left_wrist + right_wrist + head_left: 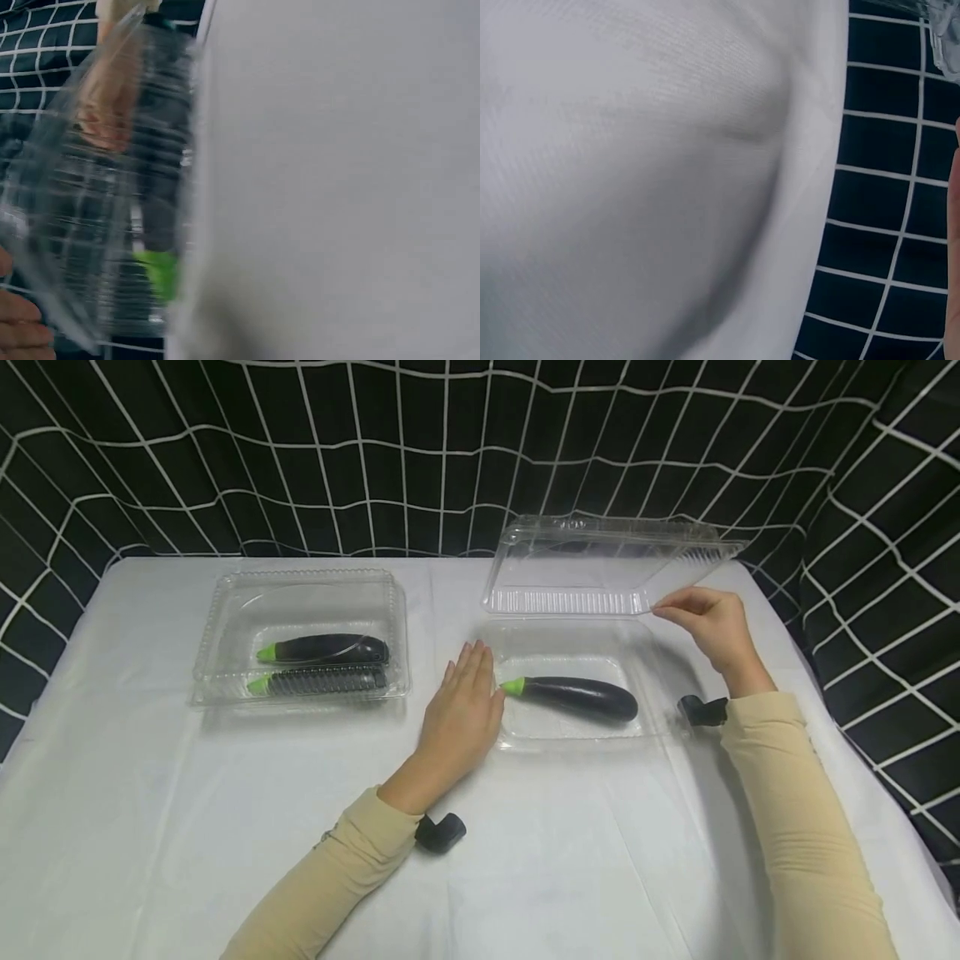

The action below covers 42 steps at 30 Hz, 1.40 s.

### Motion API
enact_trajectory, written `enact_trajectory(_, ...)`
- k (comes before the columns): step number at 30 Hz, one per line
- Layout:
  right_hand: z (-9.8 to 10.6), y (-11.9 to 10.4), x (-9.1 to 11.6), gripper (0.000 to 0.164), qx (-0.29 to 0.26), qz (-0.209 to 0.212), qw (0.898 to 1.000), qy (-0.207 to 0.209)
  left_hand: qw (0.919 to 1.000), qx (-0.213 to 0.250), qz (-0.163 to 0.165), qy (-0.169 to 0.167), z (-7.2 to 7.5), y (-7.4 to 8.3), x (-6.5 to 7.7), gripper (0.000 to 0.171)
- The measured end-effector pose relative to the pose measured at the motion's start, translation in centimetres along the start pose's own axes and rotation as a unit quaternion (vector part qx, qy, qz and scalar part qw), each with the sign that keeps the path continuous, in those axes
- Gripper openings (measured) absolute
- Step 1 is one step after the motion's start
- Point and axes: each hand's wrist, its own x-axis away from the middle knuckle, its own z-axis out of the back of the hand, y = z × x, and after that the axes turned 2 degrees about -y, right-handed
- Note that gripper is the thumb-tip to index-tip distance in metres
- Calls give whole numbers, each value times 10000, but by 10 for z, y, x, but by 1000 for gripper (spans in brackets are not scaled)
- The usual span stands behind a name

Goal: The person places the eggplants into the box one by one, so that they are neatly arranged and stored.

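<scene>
A clear plastic clamshell container [517, 739] lies with its lid [570, 564] raised at the back. One dark eggplant [581, 696] with a green stem end sits in its base, the stem pointing left. My left hand [461, 710] rests along the container's left side, fingers straight and together, thumb near the green tip. Between thumb and fingers, my right hand [708, 622] pinches the lid's front right corner. The left wrist view catches the left fingertips [22, 330] and the green stem end [157, 274] through blurred plastic. Only a sliver of the right hand [954, 240] enters the right wrist view.
To the left stands a closed clear container [300, 602] with two dark, green-tipped eggplants [330, 649] inside. A white cloth [525, 860] covers the table. Black fabric with a white grid [405, 452] rises behind the table and along its sides.
</scene>
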Motion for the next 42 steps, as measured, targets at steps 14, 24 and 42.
enact_trajectory(14, -5, 8, 4, 13, 35, 277, 9990, 345, 9440, 2216, -369, 2415, 93, 13, -80, 28)
enact_trajectory(24, -5, 7, 1, 12, 43, 346, 9989, 321, 9350, 2580, -181, 2428, 99, 12, -97, 14)
enact_trajectory(42, 6, -25, -5, 16, -730, 764, 9919, 700, 9301, 2528, -824, 2533, 104, -5, -91, 7)
